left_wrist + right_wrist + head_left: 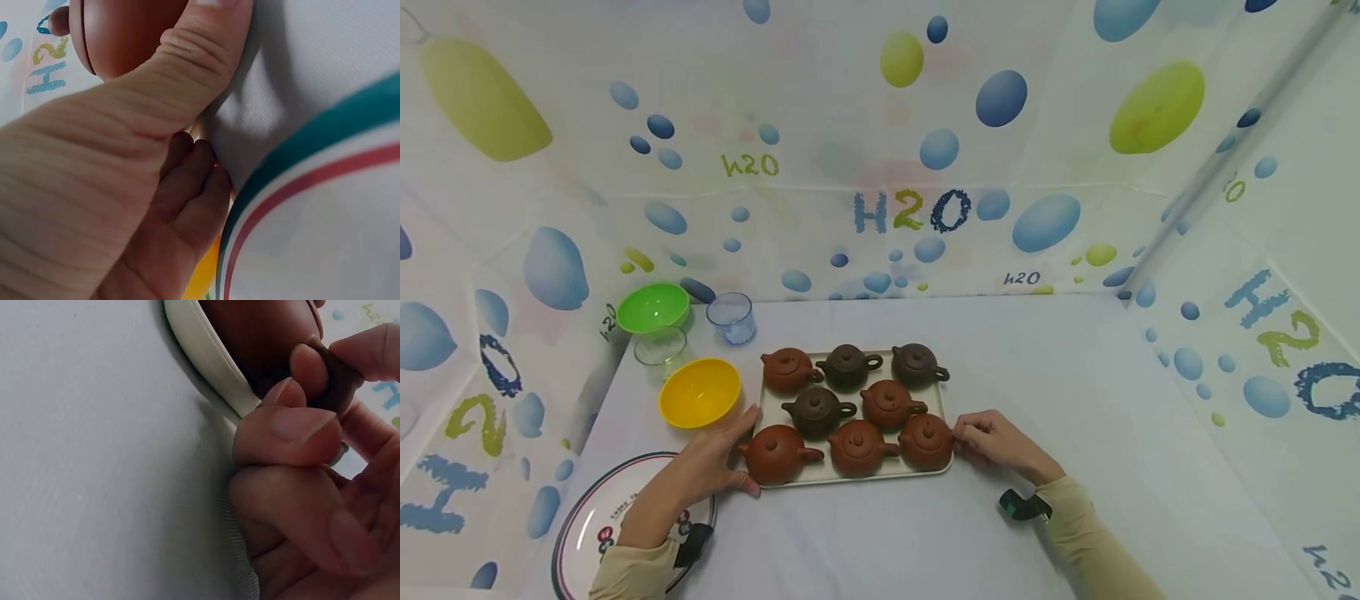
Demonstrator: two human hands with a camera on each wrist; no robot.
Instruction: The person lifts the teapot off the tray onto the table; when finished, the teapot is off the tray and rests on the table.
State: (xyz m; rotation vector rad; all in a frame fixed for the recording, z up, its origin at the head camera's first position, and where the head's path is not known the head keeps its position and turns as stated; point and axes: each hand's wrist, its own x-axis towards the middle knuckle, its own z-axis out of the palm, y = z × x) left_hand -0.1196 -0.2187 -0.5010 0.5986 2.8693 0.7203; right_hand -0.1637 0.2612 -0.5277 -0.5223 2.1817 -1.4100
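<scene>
A cream tray (850,481) on the white table carries several small clay teapots, some red-brown and some dark brown. My left hand (730,457) is at the tray's left edge. Its thumb lies along the front-left teapot (775,454), and its fingers curl under the rim at the near corner. Up close, my left hand (187,125) has that thumb against the red-brown pot (125,31). My right hand (966,433) is at the tray's right edge beside the front-right teapot (927,442). In the right wrist view, thumb and forefinger pinch the pot's handle (337,381), with the other fingers curled against the tray rim (206,350).
A yellow bowl (700,392), a clear glass (660,346), a green bowl (652,307) and a bluish cup (731,317) stand left of and behind the tray. A plate with a striped rim (580,517) lies at the front left under my left wrist. Patterned curtain walls enclose the table.
</scene>
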